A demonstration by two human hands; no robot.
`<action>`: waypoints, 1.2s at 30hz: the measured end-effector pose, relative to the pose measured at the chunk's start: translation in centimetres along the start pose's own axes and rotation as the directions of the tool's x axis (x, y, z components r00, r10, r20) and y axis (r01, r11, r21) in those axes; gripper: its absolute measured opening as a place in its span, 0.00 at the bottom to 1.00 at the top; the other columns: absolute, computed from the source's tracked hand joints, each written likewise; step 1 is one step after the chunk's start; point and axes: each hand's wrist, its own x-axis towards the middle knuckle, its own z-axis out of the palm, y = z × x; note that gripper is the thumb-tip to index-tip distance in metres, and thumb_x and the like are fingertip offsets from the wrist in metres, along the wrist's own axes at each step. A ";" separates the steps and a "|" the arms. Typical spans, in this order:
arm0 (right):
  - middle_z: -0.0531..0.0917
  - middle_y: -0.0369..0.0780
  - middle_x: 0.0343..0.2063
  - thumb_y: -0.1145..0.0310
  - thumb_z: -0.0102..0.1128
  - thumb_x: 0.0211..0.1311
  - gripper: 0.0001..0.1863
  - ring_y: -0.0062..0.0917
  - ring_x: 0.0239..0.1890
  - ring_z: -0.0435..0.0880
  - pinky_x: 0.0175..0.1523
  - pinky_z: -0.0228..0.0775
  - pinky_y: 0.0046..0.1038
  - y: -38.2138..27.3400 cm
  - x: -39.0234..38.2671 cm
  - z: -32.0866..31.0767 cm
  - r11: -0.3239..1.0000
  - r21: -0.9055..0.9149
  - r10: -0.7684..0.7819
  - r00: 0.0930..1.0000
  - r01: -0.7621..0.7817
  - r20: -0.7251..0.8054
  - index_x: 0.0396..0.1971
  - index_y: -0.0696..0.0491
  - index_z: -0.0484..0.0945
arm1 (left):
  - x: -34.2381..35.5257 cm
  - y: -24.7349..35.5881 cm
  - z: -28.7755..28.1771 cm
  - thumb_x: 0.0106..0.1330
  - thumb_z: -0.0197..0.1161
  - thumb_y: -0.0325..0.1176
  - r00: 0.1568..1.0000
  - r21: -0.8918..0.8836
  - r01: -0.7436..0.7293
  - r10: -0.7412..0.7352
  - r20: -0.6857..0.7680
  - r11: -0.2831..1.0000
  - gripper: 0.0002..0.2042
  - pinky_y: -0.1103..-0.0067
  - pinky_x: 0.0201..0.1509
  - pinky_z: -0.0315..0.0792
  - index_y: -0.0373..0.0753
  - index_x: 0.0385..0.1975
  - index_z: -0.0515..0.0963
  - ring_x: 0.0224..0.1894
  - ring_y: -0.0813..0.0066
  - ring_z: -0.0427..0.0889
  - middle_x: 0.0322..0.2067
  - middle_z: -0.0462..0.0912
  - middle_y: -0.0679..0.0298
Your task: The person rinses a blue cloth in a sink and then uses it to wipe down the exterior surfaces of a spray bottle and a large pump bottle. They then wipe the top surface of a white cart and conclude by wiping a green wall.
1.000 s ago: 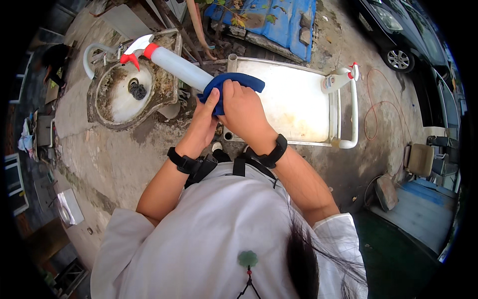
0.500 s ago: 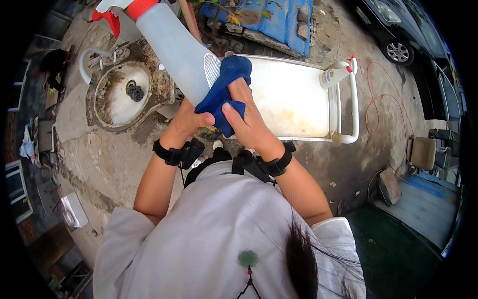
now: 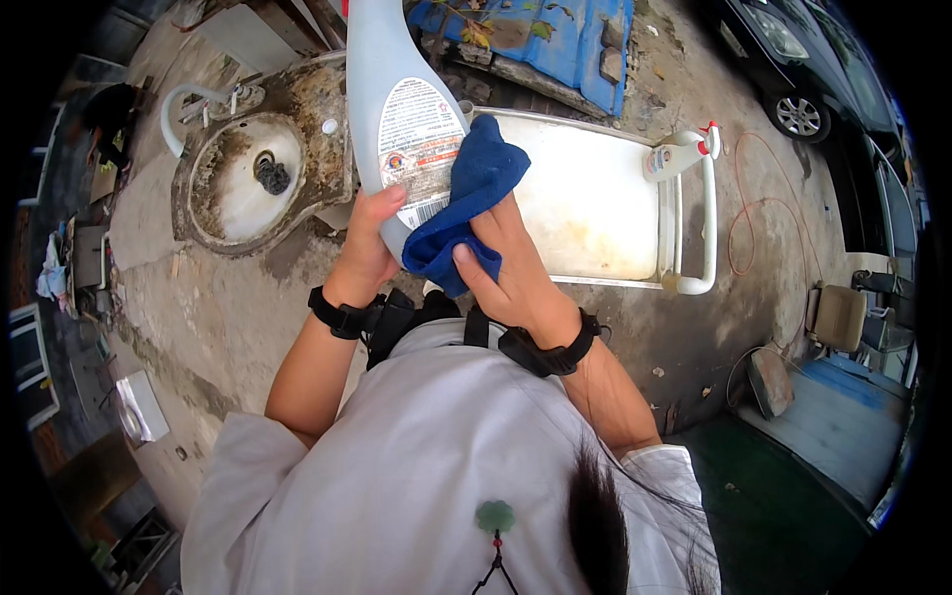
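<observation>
A pale, translucent spray bottle (image 3: 372, 59) with a printed back label is held upright in front of me; its top runs out of the picture. My left hand (image 3: 365, 248) grips it near the base, thumb lying across the label. In my right hand (image 3: 511, 263) a bunched dark blue cloth (image 3: 486, 174) is pressed against the bottle's lower right side. The fingers of that hand are partly hidden beneath the cloth, while its thumb rests on the cloth's front fold.
To the left stands a stained washbasin (image 3: 238, 213) with a dark scrubber (image 3: 271, 177) and a curved faucet (image 3: 178, 109). A white-topped cart (image 3: 585, 208) at right carries a second spray bottle (image 3: 679, 157). Beyond are blue sheeting (image 3: 585, 35), a dark car (image 3: 783, 50) and a thin hose (image 3: 739, 223).
The bottle has swung from leaning left to nearly upright and turned, so its printed label now faces me. My left thumb has moved onto the label; the cloth has shifted slightly right.
</observation>
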 end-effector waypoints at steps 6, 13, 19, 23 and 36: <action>0.68 0.53 0.51 0.71 0.53 0.58 0.19 0.49 0.54 0.65 0.60 0.55 0.40 -1.2 1.3 1.1 0.988 -0.155 0.007 0.997 -0.020 -0.080 0.48 0.62 0.70 | -0.1 0.7 -0.2 0.55 0.59 0.35 0.996 0.164 -0.042 0.029 0.084 0.986 0.30 0.75 0.58 0.66 0.27 0.57 0.63 0.54 0.67 0.73 0.53 0.72 0.53; 0.67 0.44 0.57 0.64 0.39 0.70 0.25 0.26 0.58 0.64 0.62 0.53 0.25 -2.0 2.3 -0.5 0.738 0.593 0.424 0.905 -0.322 -0.037 0.62 0.64 0.56 | -0.1 0.2 -0.5 0.53 0.60 0.36 0.992 0.005 -0.010 0.009 0.128 1.000 0.32 0.73 0.59 0.67 0.27 0.58 0.61 0.55 0.64 0.72 0.54 0.71 0.51; 0.69 0.42 0.56 0.62 0.38 0.69 0.27 0.25 0.57 0.69 0.62 0.57 0.26 -0.1 0.9 -1.3 0.308 0.930 0.530 0.848 -0.200 0.007 0.63 0.60 0.56 | -0.1 0.5 -0.3 0.53 0.59 0.38 0.991 -0.012 0.052 -0.050 0.128 0.999 0.34 0.71 0.59 0.67 0.27 0.59 0.59 0.55 0.63 0.73 0.54 0.70 0.50; 0.71 0.42 0.54 0.61 0.40 0.69 0.26 0.23 0.55 0.69 0.60 0.57 0.25 -0.1 0.7 -1.3 0.482 0.824 0.526 0.851 -0.298 0.000 0.62 0.61 0.58 | -0.1 0.4 0.2 0.53 0.59 0.37 0.988 0.002 0.019 -0.019 0.153 1.000 0.33 0.71 0.59 0.68 0.27 0.59 0.60 0.54 0.64 0.74 0.53 0.71 0.50; 0.78 0.43 0.24 0.61 0.39 0.70 0.19 0.22 0.29 0.73 0.38 0.66 0.24 1.5 1.0 0.5 0.904 0.306 0.384 0.884 -0.300 -0.266 0.32 0.62 0.73 | -0.2 -0.8 0.6 0.56 0.57 0.35 0.999 0.023 -0.031 0.030 0.036 0.999 0.26 0.75 0.53 0.72 0.26 0.53 0.67 0.48 0.68 0.77 0.48 0.76 0.53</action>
